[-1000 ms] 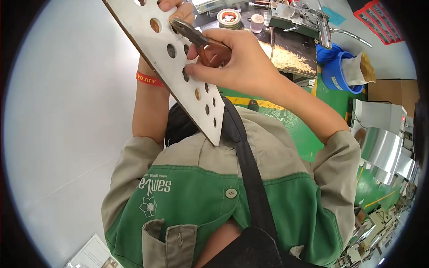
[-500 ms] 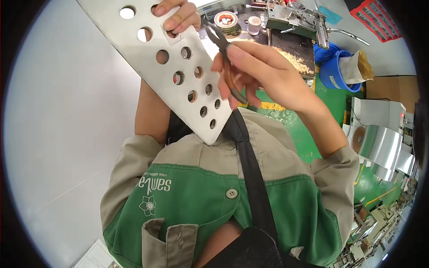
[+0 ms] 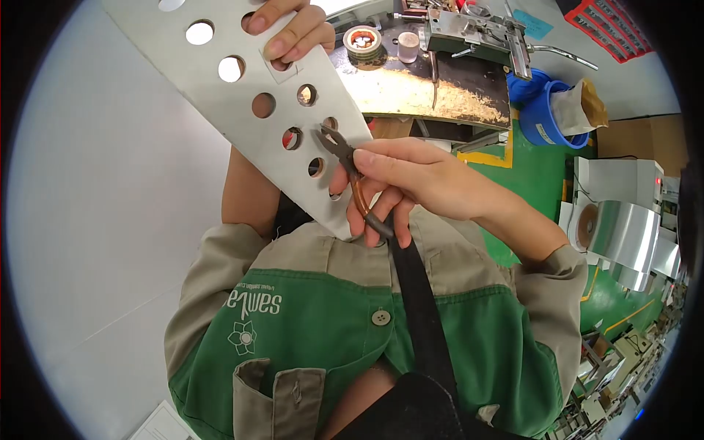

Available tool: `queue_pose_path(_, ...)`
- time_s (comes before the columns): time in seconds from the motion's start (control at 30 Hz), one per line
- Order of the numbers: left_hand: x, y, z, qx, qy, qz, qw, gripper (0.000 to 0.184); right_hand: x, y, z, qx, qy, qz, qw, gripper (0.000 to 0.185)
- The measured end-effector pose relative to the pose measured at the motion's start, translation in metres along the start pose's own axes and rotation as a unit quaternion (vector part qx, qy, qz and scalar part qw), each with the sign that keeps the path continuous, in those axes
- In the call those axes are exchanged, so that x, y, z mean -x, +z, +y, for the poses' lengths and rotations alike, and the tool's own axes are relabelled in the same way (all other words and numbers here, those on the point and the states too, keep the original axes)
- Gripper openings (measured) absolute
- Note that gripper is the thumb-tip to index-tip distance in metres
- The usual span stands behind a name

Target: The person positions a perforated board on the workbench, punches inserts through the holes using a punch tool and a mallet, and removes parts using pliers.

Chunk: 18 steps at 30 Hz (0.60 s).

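Observation:
A long white board with round holes (image 3: 242, 92) slants from the upper left down to my chest. At its upper right edge my left hand (image 3: 297, 29) grips it, fingers bent over the face near two holes; the thumb is hidden. My right hand (image 3: 400, 180) is closed around a pair of pliers (image 3: 352, 172) with dark jaws and worn brownish handles. The jaws point up and left, slightly parted, in front of the board's lower right edge near a hole. Whether they touch the board I cannot tell.
Beyond the board stands a dark workbench (image 3: 469, 92) strewn with shavings. It carries a metal vise-like fixture (image 3: 477, 37), a roll of tape (image 3: 362, 42) and a small clear cup (image 3: 408, 48). To the right are a blue bin (image 3: 546, 121), a cardboard box (image 3: 645, 147) and a shiny metallic roll (image 3: 623, 235).
My right hand has brought the pliers down and slightly left, from beside the board to in front of its lower part. The board has shifted a little; my left hand still grips it.

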State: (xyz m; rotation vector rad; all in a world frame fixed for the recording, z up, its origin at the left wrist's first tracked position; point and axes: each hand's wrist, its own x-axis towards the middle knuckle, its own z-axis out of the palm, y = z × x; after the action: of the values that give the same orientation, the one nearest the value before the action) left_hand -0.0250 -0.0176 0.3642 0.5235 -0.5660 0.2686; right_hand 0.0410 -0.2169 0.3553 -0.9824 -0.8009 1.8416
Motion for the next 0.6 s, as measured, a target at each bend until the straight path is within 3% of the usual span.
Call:
queue_pose_path(0.2, 0.0, -0.012, 0.013, -0.007, 0.006, -0.003, 1.0, 0.017, -0.002, -0.007, 0.012, 0.035, -0.042, 0.022, 0.998, 0.038)
queue_pose_path(0.27, -0.003, -0.027, 0.027, -0.004, 0.007, -0.026, 1.0, 0.014, -0.001, -0.011, 0.016, 0.078, -0.097, 0.132, 0.983, 0.03)
queue_pose_path(0.3, -0.006, -0.033, 0.033, -0.002, 0.008, -0.039, 0.999, 0.013, -0.012, -0.022, 0.034, 0.129, -0.211, 0.22, 0.943, 0.029)
queue_pose_path(0.37, -0.009, -0.042, 0.047, -0.005, 0.063, -0.039, 0.997, 0.009, -0.015, -0.045, 0.043, 0.209, -0.233, 0.384, 0.869, 0.031)
queue_pose_path(0.43, -0.004, -0.064, 0.054, 0.013, 0.159, -0.008, 0.987, 0.009, -0.025, -0.078, 0.065, 0.123, -0.243, 0.39, 0.88, 0.034)
queue_pose_path(0.5, 0.014, -0.109, 0.05, 0.04, 0.181, -0.039, 0.982, 0.002, -0.03, -0.091, 0.074, 0.001, -0.143, 0.341, 0.929, 0.031)
queue_pose_path(0.57, 0.051, -0.161, 0.039, -0.012, 0.162, 0.003, 0.987, 0.018, -0.048, -0.1, 0.099, -0.184, -0.095, 0.343, 0.916, 0.037)
queue_pose_path(0.6, 0.063, -0.163, 0.02, -0.082, 0.174, 0.071, 0.979, 0.019, -0.053, -0.109, 0.109, -0.233, -0.085, 0.347, 0.904, 0.04)
